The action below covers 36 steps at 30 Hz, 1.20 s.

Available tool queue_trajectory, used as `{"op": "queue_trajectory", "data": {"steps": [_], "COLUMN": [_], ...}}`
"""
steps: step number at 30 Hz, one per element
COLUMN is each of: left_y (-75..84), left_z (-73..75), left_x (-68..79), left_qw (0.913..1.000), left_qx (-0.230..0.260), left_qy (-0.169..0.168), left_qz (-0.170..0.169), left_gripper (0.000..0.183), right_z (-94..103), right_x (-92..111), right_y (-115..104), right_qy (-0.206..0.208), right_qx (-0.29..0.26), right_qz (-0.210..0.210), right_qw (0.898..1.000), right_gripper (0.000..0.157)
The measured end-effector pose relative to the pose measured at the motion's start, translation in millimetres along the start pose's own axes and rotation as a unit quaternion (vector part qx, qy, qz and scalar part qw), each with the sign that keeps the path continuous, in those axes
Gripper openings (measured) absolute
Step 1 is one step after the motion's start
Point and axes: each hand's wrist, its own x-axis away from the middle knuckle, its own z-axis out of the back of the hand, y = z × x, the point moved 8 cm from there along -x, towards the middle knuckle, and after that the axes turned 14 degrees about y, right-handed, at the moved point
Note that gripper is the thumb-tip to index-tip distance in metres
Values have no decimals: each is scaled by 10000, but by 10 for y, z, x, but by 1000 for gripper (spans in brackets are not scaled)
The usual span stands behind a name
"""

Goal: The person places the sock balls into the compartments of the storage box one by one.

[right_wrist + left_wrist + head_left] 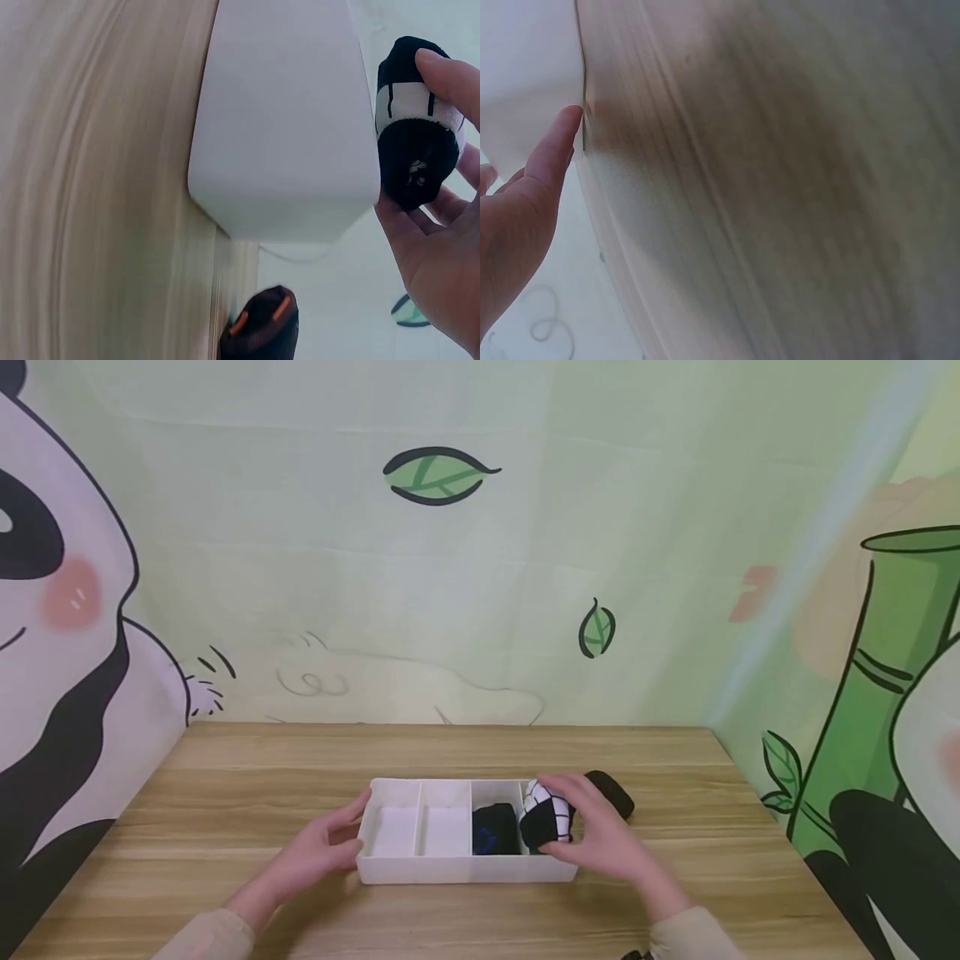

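A white divided box (416, 870) stands on the table with its compartments in a row. My left hand (330, 841) touches the box's left end; its thumb (555, 146) lies straight against the wall in the left wrist view. My right hand (600, 831) holds a rolled black-and-white sock (557, 818) between thumb and fingers, over the rightmost compartment. In the right wrist view this sock (416, 142) is at the rim, beside the outer wall. A dark rolled sock with blue marks (495, 829) sits in the compartment just left of it.
Behind the right hand, another dark rolled bundle (611, 793) lies on the table beyond the box's right end; orange marks show on this bundle (262, 326) in the right wrist view. The wooden table (262, 768) ends at a printed backdrop (450, 593).
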Motion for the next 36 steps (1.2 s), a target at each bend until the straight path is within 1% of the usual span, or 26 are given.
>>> {"op": "queue_trajectory", "data": {"steps": [5, 10, 16, 20, 25, 31, 36], "left_y": [-11, -6, 6, 0, 1, 2, -3], "left_z": [-1, -1, -13, -6, 6, -3, -4], "left_x": [-7, -7, -6, -8, -5, -5, -14], "left_qw": [10000, 10000, 10000, 10000, 10000, 10000, 10000], "left_qx": [19, -1, 29, 11, -35, 8, -40], "left_qy": [-25, -49, -62, -18, 53, 21, 15], "left_qz": [5, -22, -7, 19, 17, 20, -15], "left_gripper": [73, 73, 73, 73, 73, 73, 73], "right_z": [-109, -200, -329, -405, -485, -561, -643], "right_x": [-39, -63, -75, -97, -131, -166, -193], "right_y": [-45, -99, -136, -180, -218, -294, -330], "right_qy": [-96, -141, -298, -316, -362, -351, -407], "right_qx": [-32, -130, -252, -375, -405, -433, -428], "right_qz": [-59, -13, -181, -122, -93, 25, 27], "right_qw": [9999, 9998, 9991, 9987, 9985, 9984, 9983], "right_gripper": [82, 82, 81, 80, 80, 79, 78]}}
